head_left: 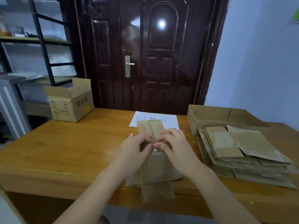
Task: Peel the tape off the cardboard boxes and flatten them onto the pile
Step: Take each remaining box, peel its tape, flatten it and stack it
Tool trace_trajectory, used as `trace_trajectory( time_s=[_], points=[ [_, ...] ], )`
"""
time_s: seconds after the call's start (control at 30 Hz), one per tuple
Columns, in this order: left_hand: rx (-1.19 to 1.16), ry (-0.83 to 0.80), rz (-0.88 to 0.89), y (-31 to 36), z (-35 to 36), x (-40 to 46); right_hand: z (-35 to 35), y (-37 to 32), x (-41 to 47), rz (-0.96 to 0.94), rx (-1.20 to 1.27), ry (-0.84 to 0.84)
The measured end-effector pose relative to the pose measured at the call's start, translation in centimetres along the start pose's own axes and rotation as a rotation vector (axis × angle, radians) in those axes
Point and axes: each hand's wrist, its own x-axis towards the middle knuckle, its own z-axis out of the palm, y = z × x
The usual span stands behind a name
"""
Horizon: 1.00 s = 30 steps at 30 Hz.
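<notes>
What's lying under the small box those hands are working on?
A white sheet of paper with handwritten characters pokes out from behind the small box, lying on the wooden table. The box hides the sheet's near edge.

A small brown cardboard box [153,165] is standing at the near edge of the table [72,143], its top flaps closed along a centre seam and a lower flap hanging over the edge. A pile of flattened boxes [239,152] is lying to its right, while an open printed box [71,102] is sitting at the far left corner.
</notes>
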Motion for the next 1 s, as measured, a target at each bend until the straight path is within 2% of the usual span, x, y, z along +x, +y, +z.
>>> trace_trajectory(
  time_s=[0.1, 0.27, 0.47, 0.6, 0.7, 0.9, 1.0],
  points=[
    [0.042, -0.034, -0.014, 0.5, -0.3, 0.3, -1.0, 0.0, 0.0, 0.089, 0.036, -0.098],
    [0.313, -0.016, 0.186, 0.3, 0.2, 0.7, -0.7, -0.7, 0.4, 0.249, 0.087, -0.073],
    [0.308, -0.008, 0.161, 0.6, 0.3, 1.1, 0.4, -1.2, -0.1, 0.193, 0.02, 0.025],
    [0.427, 0.077, 0.237, 0.1, 1.2, 1.2, -0.4, -0.6, -0.4, 0.139, 0.038, -0.017],
    [0.497, 0.126, 0.287, -0.3, 2.0, 1.0, -0.8, -0.3, -0.1, 0.172, 0.103, -0.058],
    [0.501, -0.065, 0.195, 0.1, 1.4, 1.2, 0.3, -0.5, 0.2, 0.236, 0.158, -0.003],
    [0.568, -0.071, 0.205, 0.3, 1.4, 1.3, 0.3, -0.1, 0.0, 0.214, 0.169, -0.023]
  ],
)
